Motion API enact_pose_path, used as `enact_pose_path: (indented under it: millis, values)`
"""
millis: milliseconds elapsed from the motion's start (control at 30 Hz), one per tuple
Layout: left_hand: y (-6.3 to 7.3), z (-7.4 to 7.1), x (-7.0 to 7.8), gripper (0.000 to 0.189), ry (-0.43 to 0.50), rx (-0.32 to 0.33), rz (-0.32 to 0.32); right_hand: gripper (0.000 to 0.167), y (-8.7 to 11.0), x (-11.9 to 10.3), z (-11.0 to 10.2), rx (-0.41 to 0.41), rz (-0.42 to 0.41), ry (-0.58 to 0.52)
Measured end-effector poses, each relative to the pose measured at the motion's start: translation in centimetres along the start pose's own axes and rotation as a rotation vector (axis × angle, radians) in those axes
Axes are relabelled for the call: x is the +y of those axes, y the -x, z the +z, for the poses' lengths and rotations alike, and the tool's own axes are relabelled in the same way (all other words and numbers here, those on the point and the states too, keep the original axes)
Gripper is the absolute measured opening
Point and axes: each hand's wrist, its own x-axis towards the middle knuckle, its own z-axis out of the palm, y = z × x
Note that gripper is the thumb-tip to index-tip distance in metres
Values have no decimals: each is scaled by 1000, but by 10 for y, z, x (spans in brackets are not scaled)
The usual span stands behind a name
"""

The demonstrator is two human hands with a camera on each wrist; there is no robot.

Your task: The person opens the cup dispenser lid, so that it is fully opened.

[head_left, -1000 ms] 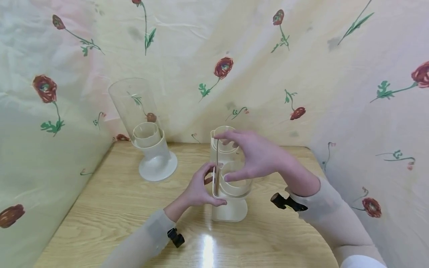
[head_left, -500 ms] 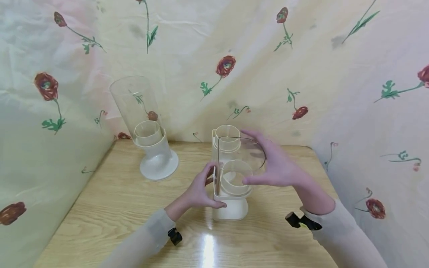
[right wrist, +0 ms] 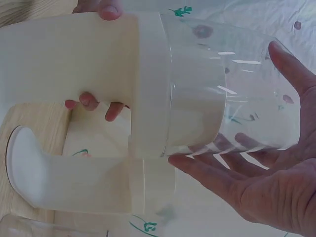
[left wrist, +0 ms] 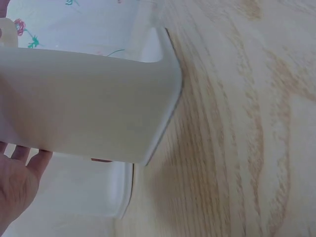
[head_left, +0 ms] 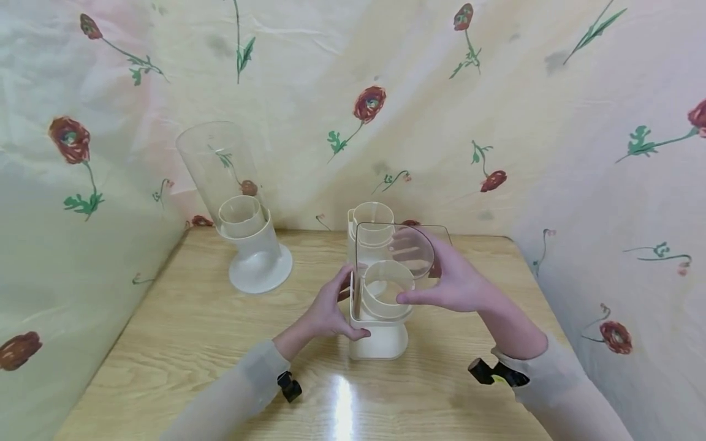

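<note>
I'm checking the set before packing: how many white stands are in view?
3: the left stand at the table's far left, the front stand gripped by the left hand, and the back stand behind it, partly hidden.

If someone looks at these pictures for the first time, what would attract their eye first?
Probably the curved transparent cover at centre, held by the right hand on a white pedestal stand that the left hand grips. Next come red printed flowers on the pale cloth behind.
</note>
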Motion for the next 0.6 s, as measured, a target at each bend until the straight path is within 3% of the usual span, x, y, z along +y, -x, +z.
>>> enact_pose_path:
  millis: [133,367,600]
  values:
    - [0,0,2,115,-13,0,-9,95,3,-3,3,38,1,-14]
    - [-2,1,5,113,-32,30,12,112,0,2,12,172,-97,-40]
    - [2,6,4,115,7,48,-21,103,-4,3,12,207,-131,-69]
